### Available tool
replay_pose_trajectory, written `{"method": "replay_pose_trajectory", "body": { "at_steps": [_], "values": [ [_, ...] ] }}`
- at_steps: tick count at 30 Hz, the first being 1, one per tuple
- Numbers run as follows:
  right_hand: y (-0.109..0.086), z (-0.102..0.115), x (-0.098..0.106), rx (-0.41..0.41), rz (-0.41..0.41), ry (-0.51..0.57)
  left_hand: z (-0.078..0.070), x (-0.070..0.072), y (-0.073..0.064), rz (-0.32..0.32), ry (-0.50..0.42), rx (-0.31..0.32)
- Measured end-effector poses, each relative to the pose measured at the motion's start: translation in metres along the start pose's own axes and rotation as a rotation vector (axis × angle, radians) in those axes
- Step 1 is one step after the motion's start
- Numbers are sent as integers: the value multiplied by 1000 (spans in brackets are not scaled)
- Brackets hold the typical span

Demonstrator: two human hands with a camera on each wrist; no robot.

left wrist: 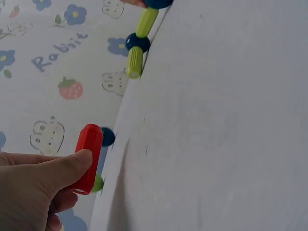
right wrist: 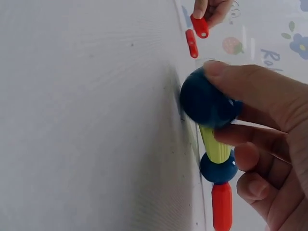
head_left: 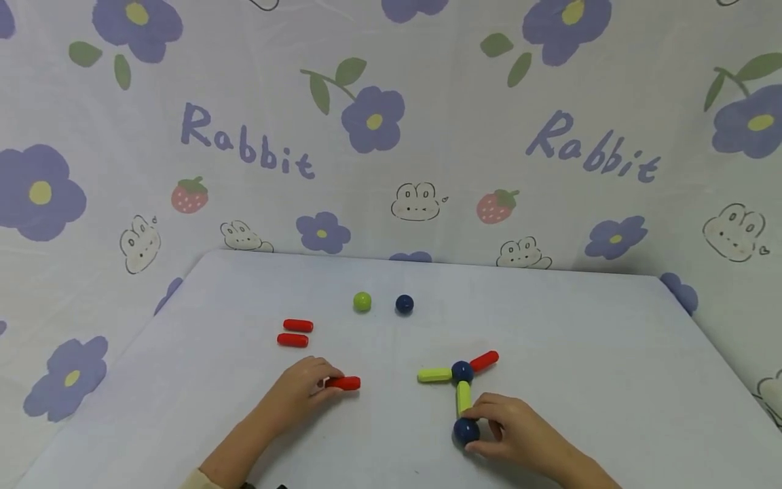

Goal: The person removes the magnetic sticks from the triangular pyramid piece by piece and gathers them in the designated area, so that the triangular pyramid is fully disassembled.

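My left hand point(head_left: 301, 390) pinches a red rod point(head_left: 345, 384) between thumb and fingers, left of the table's middle. In the left wrist view that red rod point(left wrist: 89, 156) shows its faceted sides. With thumb and fingers my right hand point(head_left: 519, 431) grips a dark blue ball point(head_left: 466, 431) at the near end of a joined piece. A yellow-green rod point(head_left: 463, 399) links this ball to a second blue ball point(head_left: 462, 371). From that second ball a yellow-green rod point(head_left: 434, 375) points left and a red rod point(head_left: 485, 360) points up and right.
Two loose red rods, a farther one point(head_left: 298, 325) and a nearer one point(head_left: 292, 339), lie beyond my left hand. Farther back on the white table point(head_left: 580, 326) sit a green ball point(head_left: 362, 301) and a dark blue ball point(head_left: 404, 304). A patterned cloth point(head_left: 458, 136) hangs behind.
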State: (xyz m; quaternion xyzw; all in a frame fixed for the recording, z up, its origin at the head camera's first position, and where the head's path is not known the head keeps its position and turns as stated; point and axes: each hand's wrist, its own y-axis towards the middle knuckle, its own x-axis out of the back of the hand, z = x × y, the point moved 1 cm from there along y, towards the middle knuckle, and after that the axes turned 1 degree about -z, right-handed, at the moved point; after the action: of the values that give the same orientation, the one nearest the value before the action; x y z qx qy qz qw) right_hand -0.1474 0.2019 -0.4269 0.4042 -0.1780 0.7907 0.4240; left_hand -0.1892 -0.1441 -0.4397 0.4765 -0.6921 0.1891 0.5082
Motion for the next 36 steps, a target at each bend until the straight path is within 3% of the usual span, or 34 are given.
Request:
{"method": "replay_pose_trajectory", "body": {
  "at_steps": [5,8,13,18,24,28,33,36],
  "values": [
    [5,-3,4,56,-9,62,24,10,-9,-81,36,106],
    [11,-7,8,39,3,70,36,13,-12,-106,37,155],
    [22,-6,13,-11,58,-42,52,18,-14,-140,33,185],
    [28,-3,13,19,39,-174,64,21,-16,-140,41,216],
    [31,1,11,55,60,-194,75,26,-17,-134,89,237],
    [29,1,9,72,58,-191,79,32,-16,-101,148,201],
    [26,0,7,129,13,-225,82,41,-13,-69,259,82],
    [26,0,5,144,-5,-253,84,43,-11,-47,268,57]
  ]
}}
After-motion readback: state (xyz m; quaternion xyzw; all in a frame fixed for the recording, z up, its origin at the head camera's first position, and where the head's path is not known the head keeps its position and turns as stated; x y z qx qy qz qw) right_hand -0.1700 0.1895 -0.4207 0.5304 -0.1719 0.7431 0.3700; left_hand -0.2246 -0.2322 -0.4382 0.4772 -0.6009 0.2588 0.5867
